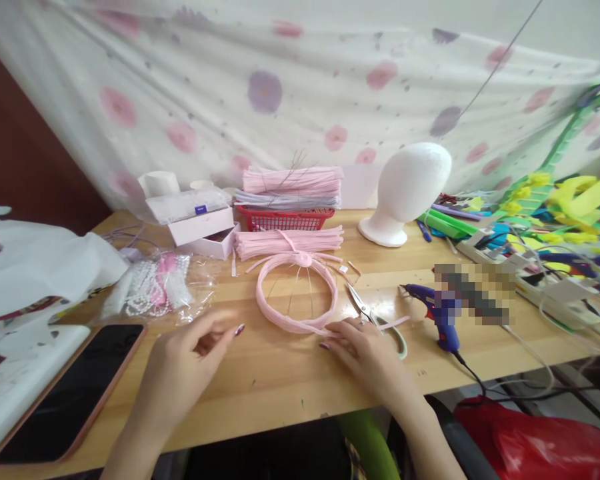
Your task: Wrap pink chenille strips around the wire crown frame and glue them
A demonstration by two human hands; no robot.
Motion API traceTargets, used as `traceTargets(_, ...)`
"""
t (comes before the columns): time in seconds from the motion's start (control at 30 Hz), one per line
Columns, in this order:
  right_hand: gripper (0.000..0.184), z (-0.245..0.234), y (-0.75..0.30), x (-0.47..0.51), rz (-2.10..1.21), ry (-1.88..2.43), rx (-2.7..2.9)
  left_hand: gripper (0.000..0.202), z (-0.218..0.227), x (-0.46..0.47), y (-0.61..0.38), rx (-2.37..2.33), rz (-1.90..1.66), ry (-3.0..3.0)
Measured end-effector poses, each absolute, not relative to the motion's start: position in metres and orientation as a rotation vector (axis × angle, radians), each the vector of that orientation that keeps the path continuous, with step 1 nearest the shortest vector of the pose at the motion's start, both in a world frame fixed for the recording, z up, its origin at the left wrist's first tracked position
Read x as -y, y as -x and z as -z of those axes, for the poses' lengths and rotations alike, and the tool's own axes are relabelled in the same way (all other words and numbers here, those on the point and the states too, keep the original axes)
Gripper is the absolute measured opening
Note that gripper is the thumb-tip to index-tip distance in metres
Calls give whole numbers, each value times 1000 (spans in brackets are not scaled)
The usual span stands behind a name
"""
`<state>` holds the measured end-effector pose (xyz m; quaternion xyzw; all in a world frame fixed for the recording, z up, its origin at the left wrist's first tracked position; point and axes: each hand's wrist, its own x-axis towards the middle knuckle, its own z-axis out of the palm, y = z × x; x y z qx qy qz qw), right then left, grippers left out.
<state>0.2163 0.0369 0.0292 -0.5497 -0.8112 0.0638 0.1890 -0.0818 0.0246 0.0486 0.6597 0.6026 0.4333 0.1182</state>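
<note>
A pink wrapped ring lies on the table between my hands, with a round pink knot at its far side and thin wires across its middle. At the ring's lower right edge, my right hand has its fingers closed on a pink strip, whose free end sticks out beyond the fingers. My left hand is raised left of the ring, apart from it, fingers curved and thumb separate, holding nothing. Scissors lie partly open just beyond my right hand, one handle partly hidden.
Behind the ring are pink stem bundles, a red basket and a white foam head. A blue glue gun and power strips are right. A bag of beads and a phone lie left.
</note>
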Motion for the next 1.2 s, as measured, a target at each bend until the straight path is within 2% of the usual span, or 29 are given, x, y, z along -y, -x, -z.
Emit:
traceTargets(0.07,9,-28,-216,-35,-159,1479,2250,22,-46,-27,74,-1683,-1208,-1978)
traceTargets(0.13,9,-26,-217,-34,-103,1396,2195,16,-45,-27,67,-1651,-1158,-2025)
traceTargets(0.23,17,-24,-220,-31,-58,1318,2015,37,-46,-27,58,-1627,-1108,-2100)
traceTargets(0.3,22,-25,-221,-28,-69,1296,1854,44,-46,-29,54,-1611,-1113,-2136)
traceTargets(0.37,20,-27,-220,-26,-103,1295,1706,39,-44,-32,52,-1583,-1138,-2160)
traceTargets(0.47,12,-29,-218,-23,-137,1310,1592,18,-37,-37,50,-1556,-1156,-2149)
traceTargets(0.77,9,-29,-205,-26,-27,1250,1768,32,-33,-45,38,-1590,-847,-1850)
traceTargets(0.93,13,-22,-185,-33,-78,1216,1953,39,-34,-56,32,-1570,-665,-1858)
traceTargets(1.2,21,-14,-172,-38,-201,1257,2127,29,-31,-64,36,-1460,-629,-1838)
